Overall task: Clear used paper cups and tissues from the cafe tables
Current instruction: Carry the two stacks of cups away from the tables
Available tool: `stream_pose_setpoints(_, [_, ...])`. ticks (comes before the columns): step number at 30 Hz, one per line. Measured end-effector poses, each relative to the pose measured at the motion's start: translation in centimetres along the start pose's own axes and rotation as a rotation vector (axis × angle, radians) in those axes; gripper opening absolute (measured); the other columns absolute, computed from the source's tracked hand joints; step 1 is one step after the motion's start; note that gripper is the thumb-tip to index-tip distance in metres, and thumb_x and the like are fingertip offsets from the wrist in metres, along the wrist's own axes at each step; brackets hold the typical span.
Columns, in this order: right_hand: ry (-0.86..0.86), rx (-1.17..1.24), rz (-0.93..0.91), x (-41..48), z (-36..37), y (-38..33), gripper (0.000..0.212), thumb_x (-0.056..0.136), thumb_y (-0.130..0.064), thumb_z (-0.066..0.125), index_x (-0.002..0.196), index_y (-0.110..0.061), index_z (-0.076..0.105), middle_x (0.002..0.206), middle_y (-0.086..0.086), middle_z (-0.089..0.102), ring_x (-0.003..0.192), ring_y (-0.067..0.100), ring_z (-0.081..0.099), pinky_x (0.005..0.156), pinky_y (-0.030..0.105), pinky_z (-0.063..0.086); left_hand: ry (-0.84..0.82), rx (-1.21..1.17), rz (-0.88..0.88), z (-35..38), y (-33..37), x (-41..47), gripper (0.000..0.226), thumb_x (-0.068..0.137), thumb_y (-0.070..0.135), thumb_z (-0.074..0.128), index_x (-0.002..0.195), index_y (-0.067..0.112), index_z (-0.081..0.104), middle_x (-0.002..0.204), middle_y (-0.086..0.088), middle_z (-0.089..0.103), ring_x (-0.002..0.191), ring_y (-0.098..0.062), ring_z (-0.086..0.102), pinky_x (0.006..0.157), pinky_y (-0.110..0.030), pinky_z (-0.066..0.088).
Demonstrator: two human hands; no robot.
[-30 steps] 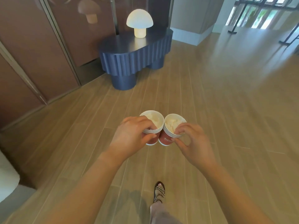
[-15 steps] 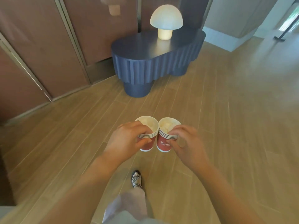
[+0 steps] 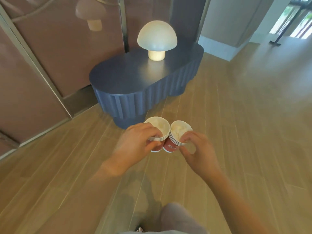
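Left hand (image 3: 135, 142) grips one stack of red cups (image 3: 157, 132), right hand (image 3: 197, 149) pinches the other stack (image 3: 177, 137), both stuffed with tissue (image 3: 179, 129), held side by side and touching above the wood floor (image 3: 236, 115), near the blue table (image 3: 135, 81) with its lamp (image 3: 157, 39).

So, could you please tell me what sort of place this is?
Probably a cafe or lounge interior: a wood-plank floor, a low blue fluted table bearing a lit mushroom lamp, and stacks of red paper cups stuffed with tissue, gripped by the left hand and right hand.
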State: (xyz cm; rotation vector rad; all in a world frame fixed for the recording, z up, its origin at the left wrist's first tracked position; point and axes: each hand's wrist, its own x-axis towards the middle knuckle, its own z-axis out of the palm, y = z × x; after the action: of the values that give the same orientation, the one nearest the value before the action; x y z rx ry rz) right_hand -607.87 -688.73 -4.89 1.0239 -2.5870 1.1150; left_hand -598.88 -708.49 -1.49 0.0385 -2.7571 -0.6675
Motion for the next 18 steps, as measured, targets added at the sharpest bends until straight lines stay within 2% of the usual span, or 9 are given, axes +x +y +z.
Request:
stream_pose_setpoints(3, [0.025,0.012,-0.013,6.2,1.0,3.3,0.025,0.068,-0.004,0.076,0.086,-0.015,0.063,0.095,-0.004,0.063,0.092,0.016,0.056,0.078,0.014,0.036,0.012,0.033,0.013,1.0,-2.6,6.9,0.015,0.076,0.026,0.072,0.09,0.024,0.068,0.088,0.007,0.068,0.083,-0.017,0.061,0.075,-0.025,0.038])
stream_pose_setpoints(6, [0.052,0.006,-0.039,13.1,2.3,7.0,0.027,0.067,-0.005,0.077,0.087,-0.016,0.063,0.096,-0.004,0.064,0.093,0.012,0.054,0.079,0.011,0.034,0.052,0.06,0.003,2.3,-5.3,13.7,0.016,0.075,0.023,0.074,0.09,0.021,0.069,0.088,0.004,0.069,0.083,-0.02,0.063,0.079,-0.029,0.04])
stream_pose_setpoints(12, [-0.016,-0.012,-0.139,26.8,4.9,13.2,0.029,0.066,-0.012,0.079,0.089,-0.019,0.063,0.096,-0.004,0.064,0.091,0.011,0.054,0.078,0.01,0.034,0.061,0.068,-0.078,4.1,-10.7,25.4,0.018,0.072,0.02,0.076,0.088,0.018,0.069,0.087,0.002,0.069,0.081,-0.023,0.063,0.075,-0.032,0.041])
stream_pose_setpoints(18, [-0.128,0.038,-0.187,37.8,8.6,16.4,0.032,0.068,-0.014,0.078,0.087,-0.027,0.056,0.094,-0.011,0.059,0.09,0.002,0.048,0.073,0.007,0.032,0.129,0.077,-0.176,4.4,-16.1,33.2,0.013,0.072,0.028,0.071,0.083,0.02,0.069,0.081,0.006,0.067,0.074,-0.018,0.06,0.072,-0.03,0.042])
